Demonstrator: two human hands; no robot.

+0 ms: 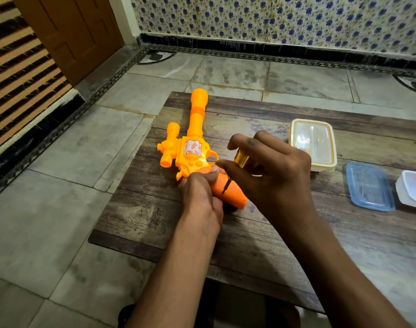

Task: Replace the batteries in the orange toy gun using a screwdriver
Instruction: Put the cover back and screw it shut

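The orange toy gun (190,150) lies on the wooden table (154,216), barrel pointing away. The left hand (201,195) grips its handle; beside it the right hand (271,171) pinches a yellow-handled screwdriver (240,159), tip on the handle. Further right sit a cream lidded container (313,143) (contents unclear), a blue lid (369,187) and a white tub (413,188).

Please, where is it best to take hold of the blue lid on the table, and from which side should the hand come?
The blue lid lies flat on the table, so there is nothing tall to wrap. Probably best to pinch its near edge, coming from the person's side. The white container stands close on its right, and the cream box sits beyond it, so those sides look more crowded.
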